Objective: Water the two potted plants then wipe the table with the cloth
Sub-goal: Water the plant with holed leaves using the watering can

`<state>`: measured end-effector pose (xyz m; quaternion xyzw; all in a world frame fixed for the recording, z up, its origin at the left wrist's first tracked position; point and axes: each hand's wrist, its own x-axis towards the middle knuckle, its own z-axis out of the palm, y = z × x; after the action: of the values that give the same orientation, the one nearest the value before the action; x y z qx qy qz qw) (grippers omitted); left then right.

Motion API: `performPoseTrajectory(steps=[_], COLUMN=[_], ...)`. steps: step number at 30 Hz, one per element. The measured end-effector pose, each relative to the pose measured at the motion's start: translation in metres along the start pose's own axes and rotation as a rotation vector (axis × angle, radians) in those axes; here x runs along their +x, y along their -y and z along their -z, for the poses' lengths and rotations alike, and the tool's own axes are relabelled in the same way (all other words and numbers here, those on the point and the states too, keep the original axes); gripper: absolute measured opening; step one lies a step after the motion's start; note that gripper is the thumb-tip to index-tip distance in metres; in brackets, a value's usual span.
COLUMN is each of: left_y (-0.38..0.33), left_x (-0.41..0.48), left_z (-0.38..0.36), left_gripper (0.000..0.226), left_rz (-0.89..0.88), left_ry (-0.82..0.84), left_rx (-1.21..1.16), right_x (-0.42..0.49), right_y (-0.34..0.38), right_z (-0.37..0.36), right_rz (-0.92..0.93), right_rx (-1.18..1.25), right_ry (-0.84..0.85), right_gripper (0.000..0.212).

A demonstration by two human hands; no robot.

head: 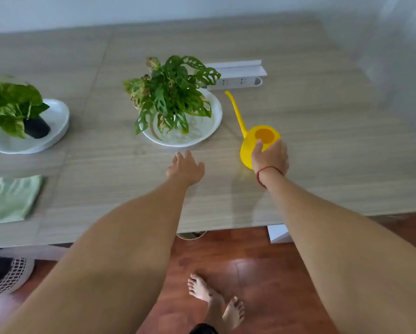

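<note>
Wood-grain table (322, 165) — two white plates (60, 121) (216, 116), green cloth (12, 198), power strip (238, 81)

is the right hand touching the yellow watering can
Touching. The head view shows the right hand wrapped around the yellow watering can, with the thumb lying on its top beside the opening.

A pale wall (57, 10) backs the wood-grain table (322, 165); reddish wood floor (262, 273) below, perhaps curtain (399, 44) at right.
</note>
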<state>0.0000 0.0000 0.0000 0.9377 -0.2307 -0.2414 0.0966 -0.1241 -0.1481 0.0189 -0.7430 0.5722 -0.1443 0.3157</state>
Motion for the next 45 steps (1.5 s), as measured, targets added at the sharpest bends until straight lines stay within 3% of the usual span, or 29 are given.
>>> performPoseTrajectory(steps=[4, 7, 16, 22, 28, 45], left_y=[0.008, 0.016, 0.023, 0.018, 0.019, 0.018], left_x=[0.016, 0.029, 0.047, 0.044, 0.048, 0.043], left_z=[-0.025, -0.046, -0.078, -0.068, -0.066, -0.054], left_gripper=[0.067, 0.071, 0.078, 0.077, 0.078, 0.077], left_rz=[0.042, 0.053, 0.103, 0.113, 0.114, 0.108], left_ry=[-0.001, -0.010, 0.041, 0.136, 0.165, 0.239], left_rx=[0.055, 0.043, 0.010, 0.047, 0.049, 0.057], right_x=[0.009, 0.014, 0.024, 0.032, 0.033, 0.035], right_y=[-0.011, -0.019, -0.023, -0.014, -0.013, 0.066], right_z=[-0.017, -0.031, -0.049, -0.043, -0.037, 0.005], right_rz=[-0.061, -0.152, -0.218, -0.364, -0.398, -0.044], right_rx=[0.144, 0.326, 0.550, 0.601, 0.633, 0.767], right_ry=[-0.293, -0.424, -0.591, -0.545, -0.505, -0.426], right_gripper=[0.042, 0.036, 0.036, 0.043, 0.048, 0.052])
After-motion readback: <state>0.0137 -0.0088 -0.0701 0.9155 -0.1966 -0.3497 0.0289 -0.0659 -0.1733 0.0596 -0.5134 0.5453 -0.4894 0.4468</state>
